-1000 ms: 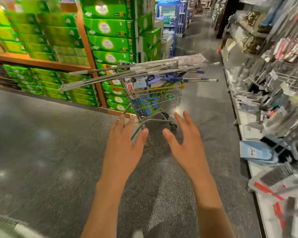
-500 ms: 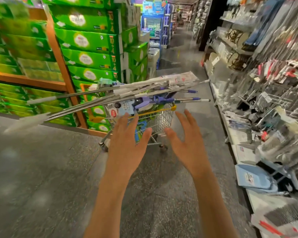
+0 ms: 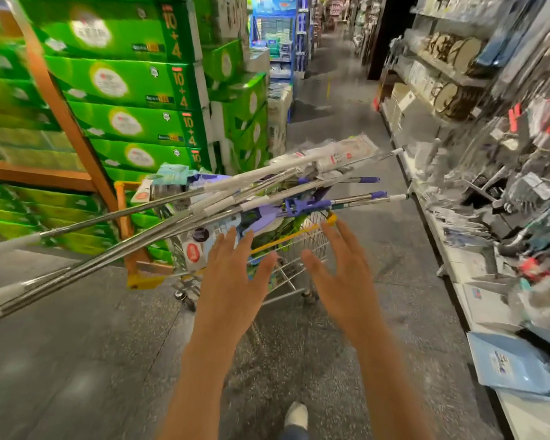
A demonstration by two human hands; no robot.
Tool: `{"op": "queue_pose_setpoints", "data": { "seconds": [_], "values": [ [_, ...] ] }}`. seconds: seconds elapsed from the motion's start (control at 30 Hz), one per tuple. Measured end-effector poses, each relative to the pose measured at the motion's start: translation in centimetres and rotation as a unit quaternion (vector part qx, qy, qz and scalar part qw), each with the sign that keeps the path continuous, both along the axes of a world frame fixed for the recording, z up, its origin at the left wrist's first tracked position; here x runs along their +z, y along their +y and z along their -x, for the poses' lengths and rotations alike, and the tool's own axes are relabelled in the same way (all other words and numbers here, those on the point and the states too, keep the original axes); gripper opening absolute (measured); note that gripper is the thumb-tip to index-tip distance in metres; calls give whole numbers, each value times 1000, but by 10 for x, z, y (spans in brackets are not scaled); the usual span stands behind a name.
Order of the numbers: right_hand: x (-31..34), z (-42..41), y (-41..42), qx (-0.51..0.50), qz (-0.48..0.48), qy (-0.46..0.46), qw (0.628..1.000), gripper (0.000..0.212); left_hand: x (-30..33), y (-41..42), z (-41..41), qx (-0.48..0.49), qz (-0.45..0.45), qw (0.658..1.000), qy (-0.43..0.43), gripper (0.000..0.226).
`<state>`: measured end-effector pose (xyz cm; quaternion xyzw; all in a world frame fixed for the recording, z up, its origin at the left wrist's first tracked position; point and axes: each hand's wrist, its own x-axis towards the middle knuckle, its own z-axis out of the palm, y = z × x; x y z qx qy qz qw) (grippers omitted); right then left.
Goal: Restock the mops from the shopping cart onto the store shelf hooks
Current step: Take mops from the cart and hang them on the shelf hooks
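A small wire shopping cart [image 3: 311,239] with a yellow rim stands in the aisle ahead of me. Several mops [image 3: 178,217] with long silver handles and purple fittings lie across its top, their handles sticking far out to the left. My left hand [image 3: 232,277] and my right hand [image 3: 337,268] reach forward side by side with fingers spread, just short of the cart's near rim. Neither hand holds anything. The store shelf [image 3: 502,198] with hooks and hanging cleaning goods runs along the right, blurred.
Stacked green boxes [image 3: 124,87] on an orange rack fill the left side. A blue dustpan [image 3: 515,363] lies on the low right shelf. Grey aisle floor [image 3: 77,360] spreads between them. My shoe [image 3: 296,414] shows at the bottom.
The cart has come much closer as I walked toward it. Both hands stayed outstretched and spread, and now almost reach its rim.
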<state>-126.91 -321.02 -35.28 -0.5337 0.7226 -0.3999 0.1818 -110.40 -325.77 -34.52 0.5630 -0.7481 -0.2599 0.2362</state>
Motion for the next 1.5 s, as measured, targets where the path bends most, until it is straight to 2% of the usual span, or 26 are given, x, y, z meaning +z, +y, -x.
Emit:
{"op": "queue_pose_setpoints", "data": {
  "seconds": [0.2, 0.33, 0.4, 0.47, 0.6, 0.73, 0.9, 1.23, 1.5],
  "values": [
    [3, 52, -134, 23, 9, -41, 999, 64, -1, -128, 50, 20, 8, 1000, -17, 73],
    [9, 81, -215, 40, 24, -85, 995, 62, -4, -204, 80, 38, 24, 999, 8, 65],
    [6, 91, -248, 41, 19, -105, 993, 60, -8, -232, 90, 37, 14, 999, 10, 68],
    [0, 96, -270, 36, 8, -131, 991, 57, -11, -252, 96, 35, -3, 999, 10, 76],
    [-17, 110, -318, 16, -30, -173, 984, 54, -26, -303, 113, 44, -17, 999, 17, 61],
    [-36, 128, -366, -2, -40, -195, 980, 51, -46, -362, 128, 22, -30, 999, 16, 62],
    [-51, 141, -424, -29, -55, -267, 962, 47, -62, -431, 144, 9, -40, 999, 33, 56],
    [-118, 157, -553, -138, -107, -316, 933, 61, -116, -561, 175, -57, -92, 994, 2, 38],
    [-171, 177, -600, -184, -116, -417, 882, 76, -154, -593, 196, -68, -143, 987, -17, 40]
  ]
}}
